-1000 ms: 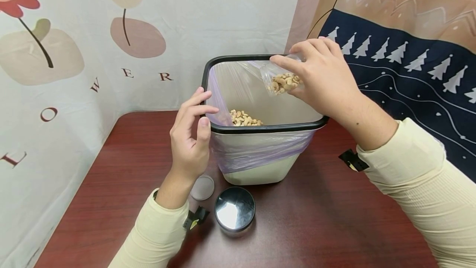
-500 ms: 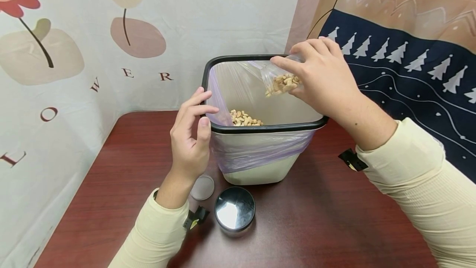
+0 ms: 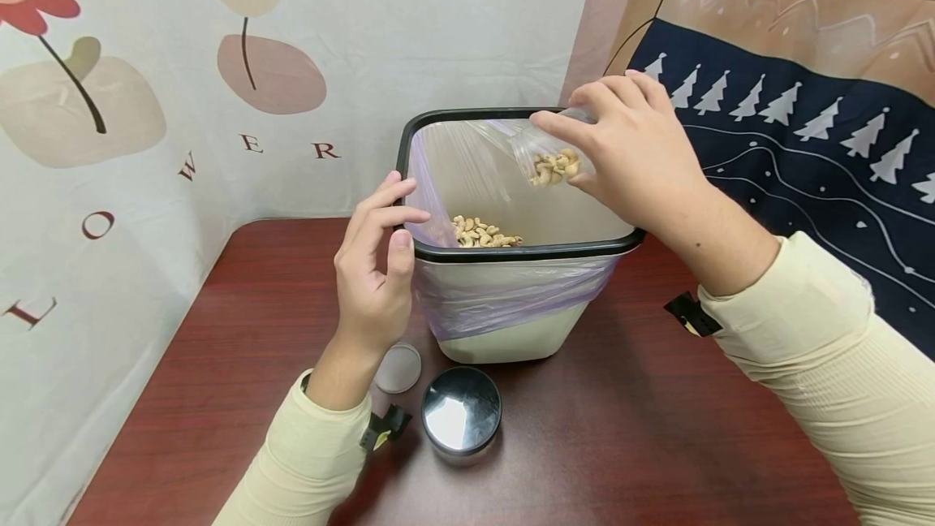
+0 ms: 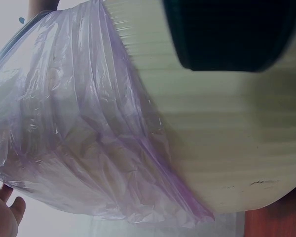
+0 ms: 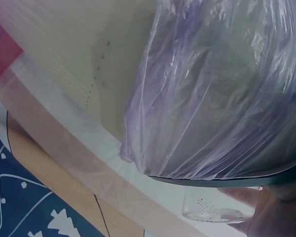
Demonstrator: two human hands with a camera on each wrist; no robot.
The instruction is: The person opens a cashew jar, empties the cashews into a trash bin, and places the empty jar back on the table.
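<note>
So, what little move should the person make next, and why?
I'd suggest tipping the clear jar slightly further over the lined trash bin, perhaps with a gentle shake. The right grip holds it tilted above the opening with several cashews inside, while loose cashews lie in the bin below.

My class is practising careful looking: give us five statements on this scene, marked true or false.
1. The right hand holds a clear container over the bin. True.
2. A black-topped jar stands on the table. True.
3. The left hand rests on the table. False: it is at the bin's black rim.
4. Cashews lie inside the bin. True.
5. The pale disc sits atop the jar. False: it lies on the table.
</note>
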